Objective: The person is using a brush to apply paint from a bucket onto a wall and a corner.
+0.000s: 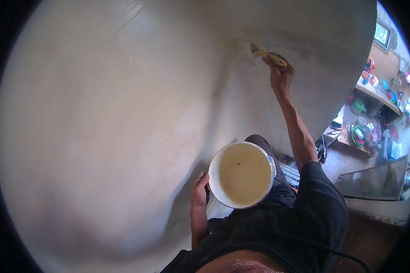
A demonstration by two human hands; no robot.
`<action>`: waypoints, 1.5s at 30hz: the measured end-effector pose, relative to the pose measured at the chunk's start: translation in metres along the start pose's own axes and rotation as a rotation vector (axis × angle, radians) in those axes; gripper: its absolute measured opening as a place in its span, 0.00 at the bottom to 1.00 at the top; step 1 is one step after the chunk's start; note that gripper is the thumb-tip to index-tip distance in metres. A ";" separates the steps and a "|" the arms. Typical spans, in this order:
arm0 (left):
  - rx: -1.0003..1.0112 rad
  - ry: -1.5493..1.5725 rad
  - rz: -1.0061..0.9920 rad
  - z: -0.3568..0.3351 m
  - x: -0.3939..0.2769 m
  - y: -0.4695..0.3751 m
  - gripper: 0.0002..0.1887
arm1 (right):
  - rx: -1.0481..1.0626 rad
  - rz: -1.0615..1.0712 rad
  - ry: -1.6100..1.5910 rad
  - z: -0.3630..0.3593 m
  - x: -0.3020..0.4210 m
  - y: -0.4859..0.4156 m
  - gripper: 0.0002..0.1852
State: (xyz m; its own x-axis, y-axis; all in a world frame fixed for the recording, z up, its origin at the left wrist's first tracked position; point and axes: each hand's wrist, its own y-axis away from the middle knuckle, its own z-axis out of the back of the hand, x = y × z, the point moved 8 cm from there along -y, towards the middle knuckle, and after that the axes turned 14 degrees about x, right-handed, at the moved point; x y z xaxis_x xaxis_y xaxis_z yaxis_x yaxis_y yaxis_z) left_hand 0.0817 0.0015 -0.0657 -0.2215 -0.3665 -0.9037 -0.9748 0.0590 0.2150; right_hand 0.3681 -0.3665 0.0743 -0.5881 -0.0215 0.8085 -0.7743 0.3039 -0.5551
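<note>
A white plastic bucket (pixel 214 181) is held in front of my body, with my left hand (pixel 200 190) gripping its left side by the rim. Cloudy pale-yellow liquid (pixel 247 179) stands in it, and a small dark speck floats near the middle. Up and to the right, my right hand (pixel 281 70) is closed around the handle of a flat paintbrush (pixel 259 52). The brush's bristles appear to meet the smooth beige wall (pixel 123 112), beside a few light marks and thin streaks. The bucket hides most of the left fingers.
The curved wall ends at the right. Beyond it, a cluttered wooden counter (pixel 379 92) holds bowls and containers, with more kitchenware on a lower shelf (pixel 358 145). A glass or metal panel (pixel 374 181) stands at the lower right. A slatted white surface (pixel 289 172) shows beside my leg. A black cable (pixel 341 253) crosses my shirt.
</note>
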 end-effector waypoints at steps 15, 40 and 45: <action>0.063 -0.064 -0.022 0.012 0.010 -0.004 0.13 | 0.583 0.004 -0.313 -0.075 0.084 0.126 0.06; -0.002 -0.006 0.003 0.016 0.013 -0.002 0.12 | 0.576 0.134 -0.271 -0.077 0.081 0.114 0.09; 0.042 0.009 -0.029 0.009 0.012 -0.004 0.13 | 0.106 0.038 -0.003 -0.003 0.022 0.040 0.08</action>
State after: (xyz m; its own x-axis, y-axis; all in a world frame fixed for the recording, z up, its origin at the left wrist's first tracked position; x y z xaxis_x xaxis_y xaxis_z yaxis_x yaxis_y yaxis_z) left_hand 0.0826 0.0050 -0.0802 -0.1929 -0.3773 -0.9058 -0.9811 0.0872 0.1726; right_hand 0.3253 -0.3516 0.0703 -0.6183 -0.0144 0.7858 -0.7714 0.2021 -0.6033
